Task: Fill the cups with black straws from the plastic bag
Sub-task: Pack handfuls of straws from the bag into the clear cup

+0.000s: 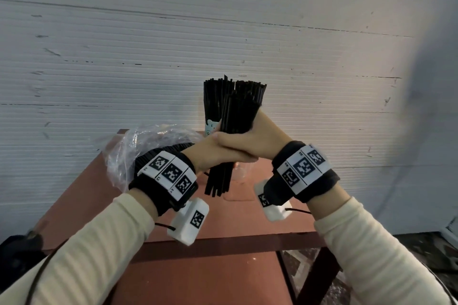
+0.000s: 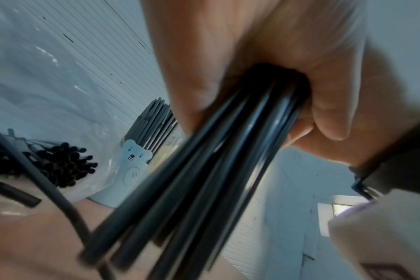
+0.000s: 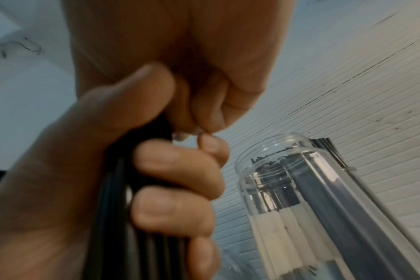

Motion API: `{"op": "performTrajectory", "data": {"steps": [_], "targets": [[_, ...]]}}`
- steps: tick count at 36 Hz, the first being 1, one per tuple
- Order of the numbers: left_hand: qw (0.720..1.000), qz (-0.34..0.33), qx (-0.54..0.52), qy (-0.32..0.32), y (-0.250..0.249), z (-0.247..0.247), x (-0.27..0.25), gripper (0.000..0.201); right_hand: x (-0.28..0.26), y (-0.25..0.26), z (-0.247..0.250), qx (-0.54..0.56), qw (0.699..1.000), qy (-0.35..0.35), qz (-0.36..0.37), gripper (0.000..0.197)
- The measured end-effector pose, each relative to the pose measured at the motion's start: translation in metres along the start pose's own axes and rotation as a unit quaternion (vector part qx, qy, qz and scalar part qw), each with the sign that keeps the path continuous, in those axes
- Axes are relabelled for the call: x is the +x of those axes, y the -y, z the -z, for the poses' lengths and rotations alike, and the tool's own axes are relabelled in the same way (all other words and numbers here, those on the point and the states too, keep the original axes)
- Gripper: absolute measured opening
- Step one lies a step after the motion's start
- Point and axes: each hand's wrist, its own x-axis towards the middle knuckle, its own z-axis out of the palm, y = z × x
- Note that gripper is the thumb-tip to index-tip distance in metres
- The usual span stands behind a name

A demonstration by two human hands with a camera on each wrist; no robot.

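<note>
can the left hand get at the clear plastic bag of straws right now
Probably not yet: the left hand is wrapped with the right hand around a bundle of black straws. The clear plastic bag lies just beside it, unobstructed.

Reddish-brown table (image 1: 243,220), plastic bag (image 1: 128,153), bear-printed cup (image 1: 210,127), clear cup (image 3: 300,189)

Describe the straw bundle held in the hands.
The straw bundle is a thick sheaf of thin, black, plastic-looking straws, held roughly upright above the red table. Both the left hand and right hand grip its middle. Its top fans out unevenly; its lower ends splay below the hands, apparently touching nothing.
</note>
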Motion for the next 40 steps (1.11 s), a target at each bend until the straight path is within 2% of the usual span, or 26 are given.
{"op": "performTrajectory", "data": {"steps": [2,6,8,11,13,15,17,19,22,25,27,30,33,35,40], "targets": [[1.000,-0.023,0.000,-0.017,0.001,0.000,0.009,0.040,0.003,0.002,0.002,0.004,0.999,-0.041,0.008,0.015],[0.987,-0.077,-0.032,-0.136,0.000,-0.001,0.031,0.078,0.012,0.013,0.022,0.036,0.994,-0.098,0.013,0.018],[0.976,-0.099,0.016,-0.192,0.002,-0.001,0.042,0.087,0.017,0.021,0.038,0.053,0.990,-0.130,0.025,0.019],[0.955,-0.087,0.113,-0.260,0.009,0.000,0.052,0.105,0.024,0.032,0.060,0.064,0.974,-0.210,0.055,0.021],[0.960,-0.040,0.104,-0.258,0.015,0.001,0.061,0.124,0.032,0.033,0.071,0.068,0.960,-0.262,0.064,0.023],[0.971,0.021,0.073,-0.228,0.020,0.001,0.068,0.133,0.040,0.030,0.078,0.069,0.950,-0.300,0.062,0.026],[0.975,0.067,0.061,-0.203,0.031,0.001,0.073,0.129,0.046,0.025,0.081,0.069,0.944,-0.319,0.050,0.029],[0.976,0.081,0.063,-0.193,0.041,0.002,0.076,0.120,0.050,0.018,0.080,0.061,0.943,-0.325,0.032,0.028],[0.978,0.070,0.050,-0.190,0.050,0.005,0.077,0.097,0.056,0.004,0.077,0.027,0.952,-0.306,-0.015,0.025],[0.981,0.049,0.040,-0.184,0.051,0.005,0.076,0.079,0.064,-0.013,0.070,0.008,0.966,-0.248,-0.072,0.028],[0.982,0.039,0.032,-0.183,0.055,0.006,0.076,0.083,0.070,-0.024,0.064,-0.006,0.973,-0.195,-0.121,0.032],[0.983,0.035,0.032,-0.177,0.061,0.007,0.075,0.088,0.078,-0.036,0.054,-0.017,0.975,-0.119,-0.184,0.024],[0.983,0.032,0.016,-0.177,0.061,0.006,0.075,0.101,0.081,-0.041,0.047,-0.045,0.966,0.020,-0.255,0.028],[0.982,0.035,0.005,-0.184,0.060,0.005,0.076,0.111,0.079,-0.041,0.045,-0.056,0.955,0.081,-0.278,0.036],[0.983,0.039,0.002,-0.177,0.062,0.008,0.078,0.097,0.077,-0.041,0.048,-0.108,0.958,0.094,-0.250,0.050]]}}
